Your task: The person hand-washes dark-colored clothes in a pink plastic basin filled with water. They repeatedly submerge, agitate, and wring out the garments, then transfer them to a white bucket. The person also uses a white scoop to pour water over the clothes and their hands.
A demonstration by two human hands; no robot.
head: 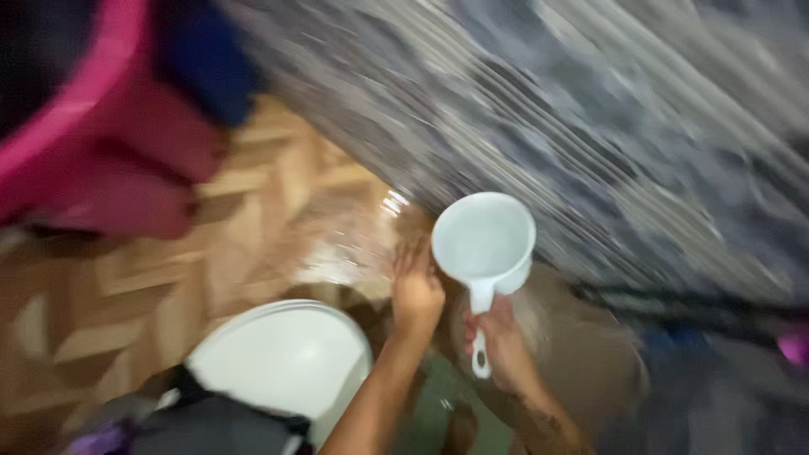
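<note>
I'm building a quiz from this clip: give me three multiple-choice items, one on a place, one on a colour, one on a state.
1. Where is the pink tub? A upper left; B lower right; C centre.
2. What colour is the scoop? A red; B white; C black.
3. How is the scoop held? A lying loose on the floor; B by its handle in the right hand; C by both hands at the handle.

Answers: 1 A, it fills the upper left corner. 2 B, bowl and handle are white. 3 B, the right hand grips the handle; the left hand is beside the bowl.
</note>
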